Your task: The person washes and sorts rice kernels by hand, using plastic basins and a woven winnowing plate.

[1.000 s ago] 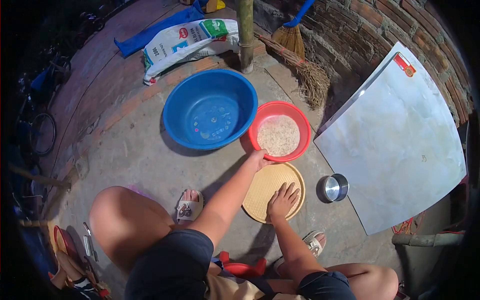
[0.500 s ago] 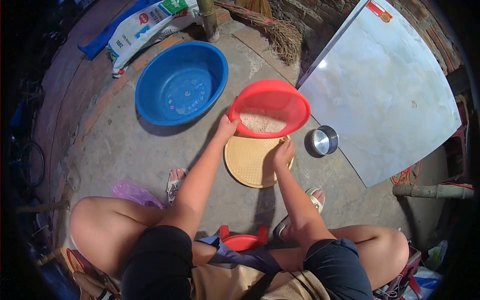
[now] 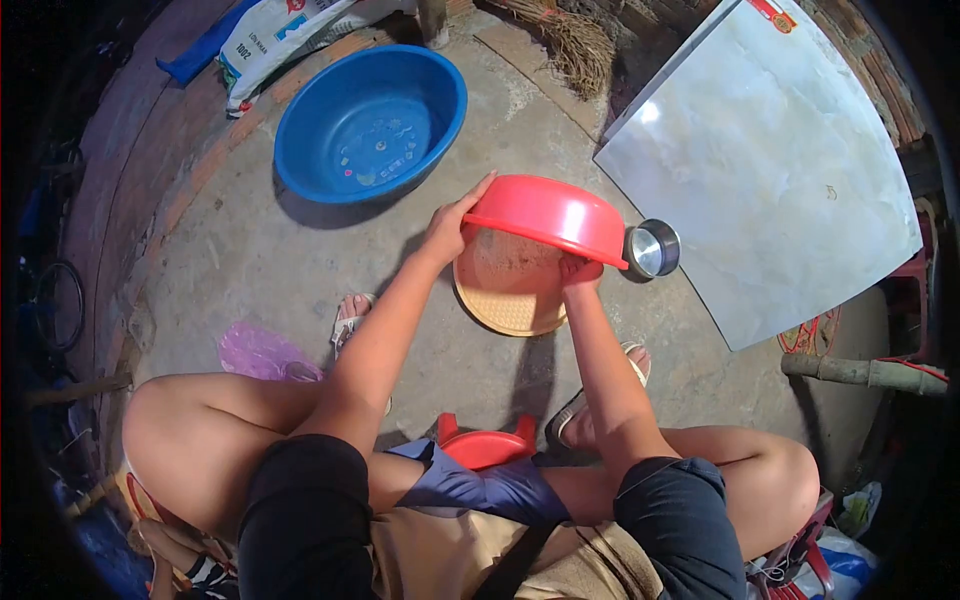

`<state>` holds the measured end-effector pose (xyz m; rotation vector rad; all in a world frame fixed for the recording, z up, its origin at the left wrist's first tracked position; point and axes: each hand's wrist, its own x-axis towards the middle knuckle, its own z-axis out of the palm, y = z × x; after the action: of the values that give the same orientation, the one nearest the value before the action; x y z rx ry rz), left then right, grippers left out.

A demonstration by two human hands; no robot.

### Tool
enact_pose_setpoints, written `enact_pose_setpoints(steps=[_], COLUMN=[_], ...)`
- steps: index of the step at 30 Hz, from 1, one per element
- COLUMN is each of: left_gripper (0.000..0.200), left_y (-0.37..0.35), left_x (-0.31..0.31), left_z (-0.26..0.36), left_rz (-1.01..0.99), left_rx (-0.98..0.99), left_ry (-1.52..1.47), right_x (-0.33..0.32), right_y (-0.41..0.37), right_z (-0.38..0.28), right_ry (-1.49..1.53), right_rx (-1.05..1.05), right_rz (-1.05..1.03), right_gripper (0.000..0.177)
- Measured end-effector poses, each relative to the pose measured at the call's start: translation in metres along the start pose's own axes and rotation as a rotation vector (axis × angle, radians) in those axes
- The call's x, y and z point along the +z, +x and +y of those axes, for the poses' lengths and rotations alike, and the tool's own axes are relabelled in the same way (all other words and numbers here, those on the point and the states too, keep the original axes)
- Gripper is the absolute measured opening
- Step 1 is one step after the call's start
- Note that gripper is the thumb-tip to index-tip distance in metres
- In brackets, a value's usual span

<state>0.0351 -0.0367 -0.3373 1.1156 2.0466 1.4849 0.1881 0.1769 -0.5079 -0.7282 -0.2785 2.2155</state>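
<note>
The red basin [image 3: 552,212] is tilting mouth-down over the woven tray [image 3: 510,300], apparently emptying; further tipping is seemingly calling for steadiness. Left of the tray, the left hand [image 3: 447,232] is gripping the red basin; right of it, the right hand [image 3: 580,275] is sitting under the rim, its hold unclear.

Over there 1002 is showing on the white printed sack [image 3: 285,38], the marbled panel [image 3: 760,180] is wearing an unreadable red sticker [image 3: 775,15]

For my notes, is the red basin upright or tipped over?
The red basin is tipped over: its outer wall shows on top, and its mouth faces down toward the woven tray.
</note>
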Motion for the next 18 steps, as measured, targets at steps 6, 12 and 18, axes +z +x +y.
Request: enact_pose_setpoints(steps=[6,12,18], left_gripper=[0.065,0.065,0.061], left_y=[-0.001,0.012,0.039], left_x=[0.001,-0.006,0.001], left_z=[0.022,0.015,-0.028], left_rz=[-0.008,0.089,0.47], left_rx=[0.165,0.223,0.004], left_ry=[0.121,0.092,0.104], right_x=[0.037,0.074,0.075], right_y=[-0.043,-0.045,-0.024], right_z=[0.0,-0.016,-0.021], right_ry=[-0.296,-0.141,-0.591], right_rx=[-0.254,-0.237,-0.149], right_rz=[-0.397,-0.365,0.064], right_gripper=[0.046,0.039,0.029])
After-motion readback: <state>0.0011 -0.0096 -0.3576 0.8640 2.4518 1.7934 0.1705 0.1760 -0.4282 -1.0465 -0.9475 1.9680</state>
